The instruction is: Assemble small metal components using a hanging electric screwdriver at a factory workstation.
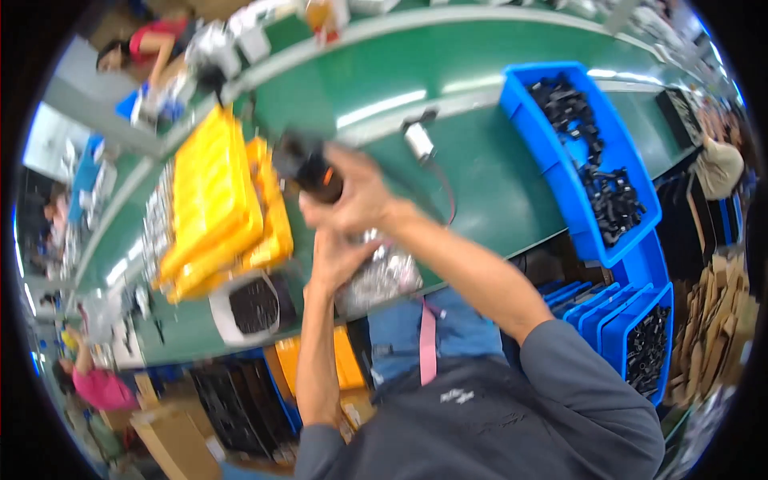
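Observation:
A black cylindrical object (318, 178) with an orange mark is gripped in my right hand (358, 192), held above the green table. Motion blurs it, and its exact kind cannot be made out. My left hand (332, 260) is just below the right one, thumb stretched to the right. Its other fingers are blurred and partly hidden behind the right hand. Beside the left hand, at the table's near edge, lies a clear plastic bag (382, 280) of shiny contents. Farther off, a small white cylinder (418, 142) with a thin reddish cable rests on the table.
Yellow trays (210, 200) are stacked at left, near a white container of dark pieces (254, 306). A long blue bin (552, 168) of black parts stands at right. More blue bins (612, 328) sit below the table edge. Other people work farther off.

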Available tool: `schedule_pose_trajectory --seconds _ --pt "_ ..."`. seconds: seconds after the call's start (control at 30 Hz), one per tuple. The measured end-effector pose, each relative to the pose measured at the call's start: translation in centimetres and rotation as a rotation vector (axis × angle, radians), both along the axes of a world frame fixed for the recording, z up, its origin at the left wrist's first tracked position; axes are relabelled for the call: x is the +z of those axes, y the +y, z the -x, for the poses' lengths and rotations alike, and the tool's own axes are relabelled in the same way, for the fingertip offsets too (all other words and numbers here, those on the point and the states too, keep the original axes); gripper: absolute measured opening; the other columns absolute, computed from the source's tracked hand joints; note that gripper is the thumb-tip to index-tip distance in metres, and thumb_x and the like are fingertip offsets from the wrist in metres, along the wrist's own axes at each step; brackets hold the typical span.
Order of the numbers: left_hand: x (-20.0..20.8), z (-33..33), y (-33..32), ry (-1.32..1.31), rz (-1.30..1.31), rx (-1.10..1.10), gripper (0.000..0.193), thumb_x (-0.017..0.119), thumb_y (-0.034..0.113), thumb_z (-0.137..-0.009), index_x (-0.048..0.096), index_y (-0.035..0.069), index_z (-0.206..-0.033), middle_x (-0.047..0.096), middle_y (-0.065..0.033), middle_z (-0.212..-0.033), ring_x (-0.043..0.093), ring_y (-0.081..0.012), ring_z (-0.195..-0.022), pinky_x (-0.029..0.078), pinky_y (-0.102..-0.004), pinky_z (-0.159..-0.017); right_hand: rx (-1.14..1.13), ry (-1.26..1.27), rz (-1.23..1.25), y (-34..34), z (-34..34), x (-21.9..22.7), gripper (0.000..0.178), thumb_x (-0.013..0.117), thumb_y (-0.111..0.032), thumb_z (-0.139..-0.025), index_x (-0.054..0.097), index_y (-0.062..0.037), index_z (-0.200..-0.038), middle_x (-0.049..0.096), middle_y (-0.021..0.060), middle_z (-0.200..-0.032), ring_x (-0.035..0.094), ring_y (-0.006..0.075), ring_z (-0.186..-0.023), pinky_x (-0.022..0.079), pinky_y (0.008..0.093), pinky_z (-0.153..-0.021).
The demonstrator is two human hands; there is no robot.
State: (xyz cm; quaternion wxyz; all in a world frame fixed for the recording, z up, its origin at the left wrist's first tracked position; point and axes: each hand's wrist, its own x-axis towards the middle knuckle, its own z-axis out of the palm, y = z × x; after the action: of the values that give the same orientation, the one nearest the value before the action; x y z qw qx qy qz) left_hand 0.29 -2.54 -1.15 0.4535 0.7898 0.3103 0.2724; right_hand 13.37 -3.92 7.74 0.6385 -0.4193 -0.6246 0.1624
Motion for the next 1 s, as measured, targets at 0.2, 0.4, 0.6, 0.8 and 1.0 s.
schedule_pose_trajectory --seconds 0.2,0.4,0.6,0.8,1.0 --pt "-0.7 0.7 -1.5 0.075 -0.337 0.043 0.061 0.08 0.018 -0.057 0.055 -0.003 -0.108 0.061 -0.019 -0.101 0.058 -0.0292 -0.096 0.044 -0.0369 -0.087 0.262 0.232 0.189 -2.0 -1.3 -1.1 0.046 0.064 -0.026 -0.073 0.052 -0.0091 -0.114 0.056 0.0119 -0.086 0.053 0.0239 -0.078 0.043 0.0366 -0.071" --pt "8.3 -3.0 -6.1 0.785 -0.556 0.191 0.051 0.072 0.027 -0.075 0.054 -0.004 -0.112 0.061 -0.0217 -0.1 0.058 -0.0315 -0.091 0.046 -0.0375 -0.08 -0.128 0.084 0.058 -11.6 -5.2 4.0 0.022 0.063 -0.015 -0.075 0.051 -0.0037 -0.089 0.048 0.0065 -0.06 0.043 0.016 -0.052 0.04 0.0312 -0.05" --pt "7.7 -3.8 -3.4 0.91 -0.252 -0.005 0.059 0.073 0.032 -0.073 0.052 -0.004 -0.115 0.059 -0.024 -0.103 0.057 -0.0322 -0.094 0.046 -0.0374 -0.081 -0.033 0.161 0.072 -13.1 -5.3 3.2 0.023 0.063 -0.016 -0.074 0.052 -0.0038 -0.09 0.05 0.0063 -0.061 0.046 0.0183 -0.052 0.041 0.0318 -0.051" --pt "6.0 -2.2 -0.2 0.774 -0.102 -0.144 0.063 0.07 0.034 -0.075 0.048 -0.005 -0.12 0.059 -0.0234 -0.105 0.056 -0.032 -0.097 0.046 -0.037 -0.082 0.059 0.29 0.082 -14.1 -5.8 3.1 0.022 0.065 -0.016 -0.072 0.053 -0.0041 -0.087 0.051 0.0055 -0.057 0.05 0.0193 -0.047 0.041 0.0318 -0.047" --pt "7.6 -4.2 2.7 0.237 0.024 0.155 0.047 0.069 0.013 -0.063 0.053 -0.003 -0.104 0.059 -0.0159 -0.09 0.059 -0.0268 -0.082 0.048 -0.0371 -0.073 -0.357 -0.175 -0.04 -14.7 -13.3 3.1 0.034 0.071 -0.016 -0.07 0.059 -0.006 -0.1 0.053 -0.0009 -0.063 0.048 0.009 -0.049 0.038 0.0235 -0.044"
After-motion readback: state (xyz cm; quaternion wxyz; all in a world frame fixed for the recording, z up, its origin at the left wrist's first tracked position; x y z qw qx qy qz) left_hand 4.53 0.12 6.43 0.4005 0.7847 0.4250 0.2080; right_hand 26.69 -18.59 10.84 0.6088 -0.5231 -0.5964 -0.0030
